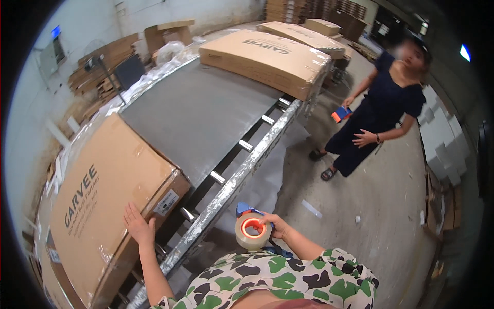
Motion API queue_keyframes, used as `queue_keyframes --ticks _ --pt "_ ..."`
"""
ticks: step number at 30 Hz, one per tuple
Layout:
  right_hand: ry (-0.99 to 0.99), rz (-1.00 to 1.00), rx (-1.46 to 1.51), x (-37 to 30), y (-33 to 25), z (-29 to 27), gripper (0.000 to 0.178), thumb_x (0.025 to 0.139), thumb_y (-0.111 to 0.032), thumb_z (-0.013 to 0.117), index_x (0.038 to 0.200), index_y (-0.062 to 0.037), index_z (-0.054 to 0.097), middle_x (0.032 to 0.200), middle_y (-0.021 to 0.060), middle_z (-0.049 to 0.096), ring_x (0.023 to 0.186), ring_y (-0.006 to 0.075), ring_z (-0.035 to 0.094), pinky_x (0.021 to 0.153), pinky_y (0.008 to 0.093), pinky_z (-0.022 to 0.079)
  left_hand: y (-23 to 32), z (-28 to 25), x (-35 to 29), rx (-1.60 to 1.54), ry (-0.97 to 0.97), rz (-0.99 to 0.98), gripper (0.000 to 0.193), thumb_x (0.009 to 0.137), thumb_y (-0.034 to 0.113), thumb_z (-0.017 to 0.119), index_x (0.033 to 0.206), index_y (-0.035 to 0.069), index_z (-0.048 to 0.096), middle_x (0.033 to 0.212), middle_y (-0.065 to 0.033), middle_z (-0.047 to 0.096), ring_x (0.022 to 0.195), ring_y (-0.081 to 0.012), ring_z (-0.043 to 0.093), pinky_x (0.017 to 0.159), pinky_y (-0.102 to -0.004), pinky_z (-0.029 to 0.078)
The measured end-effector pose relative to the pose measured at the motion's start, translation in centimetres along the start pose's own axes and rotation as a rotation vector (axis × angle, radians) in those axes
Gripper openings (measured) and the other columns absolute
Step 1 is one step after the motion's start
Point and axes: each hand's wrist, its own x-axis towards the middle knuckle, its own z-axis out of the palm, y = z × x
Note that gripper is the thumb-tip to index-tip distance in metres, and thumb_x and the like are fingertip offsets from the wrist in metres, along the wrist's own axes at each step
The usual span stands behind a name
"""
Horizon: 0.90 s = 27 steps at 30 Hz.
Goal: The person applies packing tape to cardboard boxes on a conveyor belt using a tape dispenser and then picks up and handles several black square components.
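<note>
My left hand lies flat with its fingers stretched out on the top edge of a large brown cardboard box. That box rests on the conveyor at the left, clear tape shining on its corners and a white label on its near end. In front of my body, my right hand grips a blue tape dispenser that carries a wide roll of packing tape with an orange-red core. The fingers on the dispenser's handle are partly hidden by the roll.
The conveyor's grey belt runs away between a metal side rail and the wall. A second large box sits farther along it, more boxes behind. A co-worker stands beyond the rail holding another dispenser. White blocks are stacked at right.
</note>
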Motion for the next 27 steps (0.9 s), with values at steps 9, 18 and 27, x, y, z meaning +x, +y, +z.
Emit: queue_keyframes --ticks 9,18,27 --pt "-0.162 -0.431 -0.759 4.7 -9.4 8.3 0.079 0.055 -0.013 0.069 0.13 0.0004 0.049 0.122 0.0096 0.054 0.111 0.0203 0.052 0.095 0.0319 0.041 13.0 -4.2 -3.7 -1.344 -0.336 -0.51 0.032 0.095 0.026 0.051 0.102 0.0 0.067 0.098 -0.0078 0.065 0.093 -0.0154 0.057 0.085 -0.0287 0.043" --pt "-0.605 -1.019 -1.564 4.6 -5.3 19.7 0.068 0.052 -0.01 0.072 0.119 -0.0124 0.06 0.097 0.0178 0.057 0.078 0.0319 0.06 0.068 0.0374 0.05 8.3 -9.6 -4.5 -1.831 -0.476 -0.806 0.06 0.093 0.053 0.046 0.101 -0.002 0.069 0.09 -0.0063 0.068 0.081 -0.0111 0.057 0.074 -0.0255 0.041" --pt "-0.898 -1.074 -1.785 7.6 5.2 36.0 0.075 0.047 -0.014 0.074 0.12 -0.019 0.061 0.098 0.0184 0.056 0.08 0.0337 0.06 0.066 0.0388 0.051 -6.9 -13.5 -9.1 -1.935 0.078 -0.966 0.021 0.086 0.019 0.067 0.083 -0.001 0.07 0.077 -0.0019 0.066 0.068 -0.0064 0.056 0.064 -0.0216 0.044"
